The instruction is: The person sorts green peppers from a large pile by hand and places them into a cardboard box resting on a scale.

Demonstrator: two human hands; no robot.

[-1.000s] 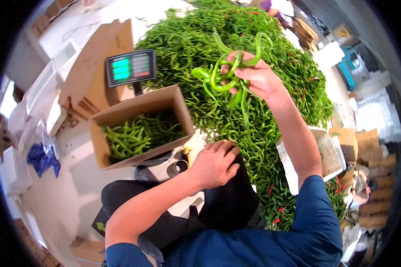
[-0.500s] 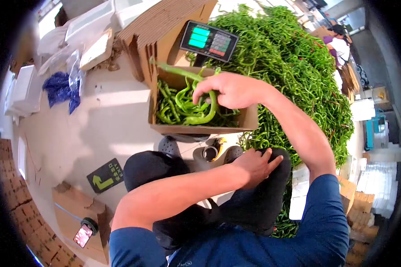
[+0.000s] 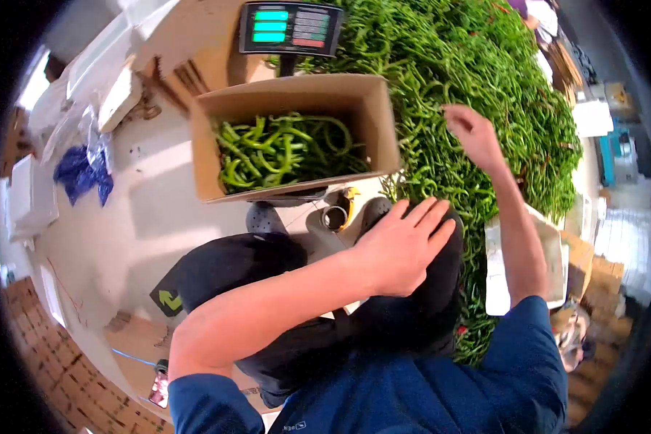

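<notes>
A cardboard box (image 3: pixel 294 98) partly filled with long green chili peppers (image 3: pixel 267 152) stands in front of my knees. To its right, my right hand (image 3: pixel 476 137) is over the large heap of green chilies (image 3: pixel 441 69), fingers loosely curled with a gap between them and the thumb. Nothing shows in its grasp. My left hand (image 3: pixel 401 249) lies flat on my right knee, fingers spread, holding nothing. Behind the box is a scale display (image 3: pixel 291 29) with lit green panels.
A tape roll (image 3: pixel 334 218) with a yellow part lies on the floor between my shoes. A white bin (image 3: pixel 553 253) stands by my right arm. Blue plastic (image 3: pixel 84 173) and white foam boxes (image 3: pixel 32 199) are at left. Another person is partly visible at upper right.
My right hand has left the box, letting go of the green chilies, and moved right over the heap. My left hand stays on my knee. The view has shifted.
</notes>
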